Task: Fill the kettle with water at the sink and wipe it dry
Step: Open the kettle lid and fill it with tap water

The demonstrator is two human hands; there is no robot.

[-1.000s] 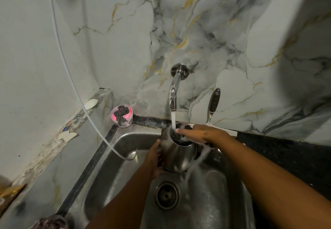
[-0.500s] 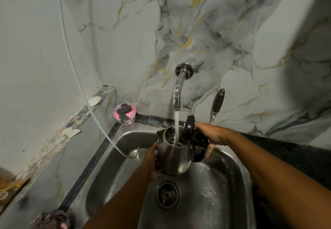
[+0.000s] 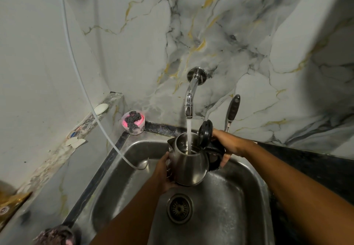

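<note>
Soap (image 3: 101,109) lies on the ledge along the left wall, and a thin white hose (image 3: 107,139) curves down from there into the left side of the sink (image 3: 254,196). At the sink's back left corner sits a pink tub (image 3: 133,123) with a dark scrubber on top.

Next comes the left hand (image 3: 163,173), wrapped around the left flank of the kettle (image 3: 188,165) and bearing its weight from the side and below. The kettle hangs upright over the middle of the sink, above the drain (image 3: 179,208), not resting on the basin. Water (image 3: 188,135) from the wall tap (image 3: 190,99) falls straight into its open mouth, and the black lid (image 3: 205,132) stands tipped back on its hinge. The right hand (image 3: 227,145) is closed around the black handle on the kettle's right side. A dark-handled tool (image 3: 232,110) leans on the wall behind it, at the sink's back edge.

Filling seems to be the step in hand; how full the kettle is cannot be told from here. To do it well, keep the mouth centred under the stream and the body level, so nothing runs down the outside or reaches the base. Watch the level, then shut off the tap before lifting away. A firm lower grip matters as the weight grows. The wiping is not yet begun.
</note>
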